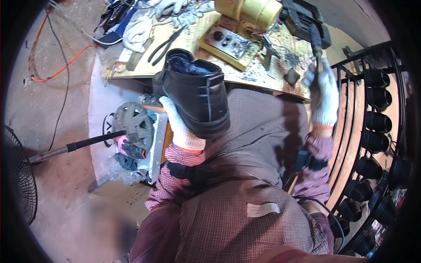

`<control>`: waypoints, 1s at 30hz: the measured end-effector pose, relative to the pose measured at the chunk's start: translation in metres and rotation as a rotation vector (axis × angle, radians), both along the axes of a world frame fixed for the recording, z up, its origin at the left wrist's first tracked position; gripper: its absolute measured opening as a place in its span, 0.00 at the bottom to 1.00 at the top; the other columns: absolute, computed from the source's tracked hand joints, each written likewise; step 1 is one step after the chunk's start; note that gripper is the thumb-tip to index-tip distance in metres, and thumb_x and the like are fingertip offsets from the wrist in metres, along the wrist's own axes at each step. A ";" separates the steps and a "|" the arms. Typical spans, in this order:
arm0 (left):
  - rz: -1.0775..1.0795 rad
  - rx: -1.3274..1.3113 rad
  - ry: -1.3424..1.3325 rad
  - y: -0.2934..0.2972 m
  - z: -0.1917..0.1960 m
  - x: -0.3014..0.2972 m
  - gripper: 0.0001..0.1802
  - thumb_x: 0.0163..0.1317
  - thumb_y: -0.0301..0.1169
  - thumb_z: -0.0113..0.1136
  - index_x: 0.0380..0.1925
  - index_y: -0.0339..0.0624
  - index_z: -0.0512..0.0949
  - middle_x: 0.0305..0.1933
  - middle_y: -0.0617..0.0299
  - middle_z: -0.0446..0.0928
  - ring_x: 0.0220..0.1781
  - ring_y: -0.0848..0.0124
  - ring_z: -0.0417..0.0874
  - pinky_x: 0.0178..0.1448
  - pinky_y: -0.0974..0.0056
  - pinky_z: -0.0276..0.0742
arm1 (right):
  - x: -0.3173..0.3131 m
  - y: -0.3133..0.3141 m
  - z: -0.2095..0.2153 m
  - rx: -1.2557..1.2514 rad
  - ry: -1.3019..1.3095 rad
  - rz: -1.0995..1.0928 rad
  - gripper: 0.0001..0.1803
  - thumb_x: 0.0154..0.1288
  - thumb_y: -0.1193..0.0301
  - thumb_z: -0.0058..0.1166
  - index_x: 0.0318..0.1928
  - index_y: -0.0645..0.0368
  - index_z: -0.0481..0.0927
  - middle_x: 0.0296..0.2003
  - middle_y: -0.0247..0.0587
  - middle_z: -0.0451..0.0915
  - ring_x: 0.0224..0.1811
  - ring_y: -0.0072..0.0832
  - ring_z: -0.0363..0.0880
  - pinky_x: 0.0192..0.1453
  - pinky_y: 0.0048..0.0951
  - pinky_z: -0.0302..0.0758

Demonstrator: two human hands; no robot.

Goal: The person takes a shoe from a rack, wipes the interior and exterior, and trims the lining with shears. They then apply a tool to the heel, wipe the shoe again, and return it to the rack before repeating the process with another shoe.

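My left hand, in a white knit glove, is closed around the side and sole of a black leather ankle boot. The boot is held over my lap at the table's near edge, its dark, furry lining facing up. Off to the right, my right hand, also gloved in white, is closed on a slim tool. That tool has a dark blue-grey upper end and a narrow metallic neck; its exact kind is unclear. Its upper end overlaps a black device in view; whether they touch, I cannot tell.
On the worktable are black-handled pliers, a yellow machine with a control panel and loose gloves. A black rack with several black shoes stands at right. A fan is at left.
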State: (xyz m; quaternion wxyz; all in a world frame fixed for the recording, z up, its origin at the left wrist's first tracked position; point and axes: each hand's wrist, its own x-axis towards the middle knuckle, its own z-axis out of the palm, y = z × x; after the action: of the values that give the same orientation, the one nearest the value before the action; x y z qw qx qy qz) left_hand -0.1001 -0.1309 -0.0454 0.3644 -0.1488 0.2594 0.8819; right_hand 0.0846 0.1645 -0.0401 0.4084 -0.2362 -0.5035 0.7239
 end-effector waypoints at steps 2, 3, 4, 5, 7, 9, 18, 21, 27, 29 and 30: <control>-0.007 0.114 -0.024 0.000 -0.004 0.002 0.45 0.71 0.73 0.36 0.73 0.52 0.67 0.66 0.50 0.78 0.60 0.46 0.82 0.67 0.37 0.79 | 0.021 -0.048 0.017 -0.091 -0.068 0.207 0.33 0.75 0.66 0.58 0.73 0.69 0.64 0.39 0.41 0.82 0.35 0.25 0.80 0.42 0.27 0.78; -0.030 0.187 -0.010 0.000 -0.005 0.003 0.45 0.71 0.73 0.36 0.73 0.52 0.67 0.66 0.50 0.78 0.60 0.46 0.82 0.67 0.37 0.79 | 0.027 -0.074 0.025 -0.155 -0.175 0.211 0.27 0.75 0.67 0.58 0.67 0.69 0.71 0.32 0.36 0.81 0.30 0.21 0.77 0.35 0.23 0.74; -0.033 0.090 0.041 0.000 -0.005 0.006 0.45 0.72 0.72 0.35 0.74 0.51 0.66 0.66 0.48 0.77 0.61 0.45 0.82 0.66 0.37 0.80 | 0.029 -0.093 0.034 -0.232 -0.269 0.206 0.25 0.75 0.67 0.58 0.65 0.69 0.73 0.32 0.36 0.80 0.27 0.19 0.75 0.32 0.21 0.73; -0.034 -0.008 0.095 0.001 -0.004 0.009 0.45 0.73 0.71 0.35 0.74 0.49 0.65 0.67 0.47 0.77 0.61 0.45 0.82 0.66 0.37 0.81 | 0.029 -0.110 0.041 -0.304 -0.257 0.269 0.22 0.76 0.67 0.57 0.63 0.69 0.76 0.31 0.35 0.80 0.25 0.17 0.74 0.29 0.20 0.71; -0.035 0.035 0.110 0.002 -0.001 0.015 0.44 0.75 0.69 0.32 0.75 0.47 0.64 0.69 0.44 0.75 0.64 0.43 0.81 0.66 0.37 0.81 | 0.034 -0.136 0.057 -0.195 -0.602 0.303 0.19 0.76 0.67 0.55 0.58 0.69 0.80 0.31 0.34 0.81 0.21 0.14 0.72 0.24 0.18 0.70; -0.054 0.109 0.092 0.002 0.001 0.020 0.43 0.76 0.68 0.30 0.75 0.48 0.64 0.70 0.46 0.75 0.64 0.45 0.81 0.66 0.38 0.81 | 0.034 -0.152 0.067 0.022 -0.752 0.397 0.10 0.73 0.68 0.59 0.45 0.62 0.86 0.30 0.34 0.85 0.21 0.21 0.78 0.26 0.23 0.74; -0.044 0.215 0.120 -0.004 0.004 0.028 0.39 0.75 0.64 0.45 0.75 0.50 0.66 0.73 0.55 0.72 0.70 0.52 0.77 0.73 0.44 0.77 | 0.032 -0.169 0.066 1.218 -0.697 0.283 0.12 0.67 0.63 0.67 0.33 0.59 0.82 0.21 0.41 0.77 0.22 0.38 0.78 0.28 0.36 0.72; 0.000 0.174 0.073 -0.004 0.005 0.030 0.38 0.76 0.63 0.46 0.74 0.50 0.67 0.73 0.55 0.72 0.70 0.52 0.77 0.73 0.44 0.76 | 0.028 -0.171 0.067 1.143 -0.773 0.260 0.13 0.66 0.63 0.68 0.33 0.59 0.82 0.20 0.42 0.77 0.21 0.38 0.78 0.28 0.37 0.72; 0.006 0.269 0.050 -0.004 0.004 0.025 0.38 0.79 0.62 0.37 0.74 0.47 0.66 0.71 0.50 0.74 0.67 0.50 0.80 0.71 0.43 0.78 | 0.024 -0.170 0.072 1.266 -0.694 0.188 0.15 0.65 0.60 0.70 0.34 0.57 0.82 0.19 0.41 0.76 0.18 0.39 0.77 0.26 0.39 0.71; -0.032 0.315 0.133 -0.008 0.002 0.024 0.38 0.76 0.63 0.45 0.75 0.50 0.67 0.75 0.55 0.71 0.71 0.51 0.76 0.75 0.44 0.74 | 0.025 -0.170 0.069 1.287 -0.846 0.275 0.15 0.65 0.60 0.70 0.35 0.58 0.83 0.19 0.41 0.77 0.19 0.39 0.78 0.27 0.39 0.72; -0.058 0.420 0.069 -0.007 0.001 0.023 0.39 0.76 0.64 0.44 0.75 0.50 0.66 0.75 0.54 0.71 0.72 0.51 0.75 0.74 0.43 0.75 | 0.025 -0.170 0.068 1.269 -0.857 0.234 0.15 0.65 0.59 0.70 0.35 0.58 0.83 0.19 0.41 0.77 0.19 0.39 0.78 0.27 0.39 0.72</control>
State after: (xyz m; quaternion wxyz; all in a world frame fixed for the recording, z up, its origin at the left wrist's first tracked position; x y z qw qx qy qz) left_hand -0.0766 -0.1381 -0.0439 0.4033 -0.0320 0.0864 0.9104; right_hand 0.1096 -0.0059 0.0278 0.1559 -0.1616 -0.9576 0.1805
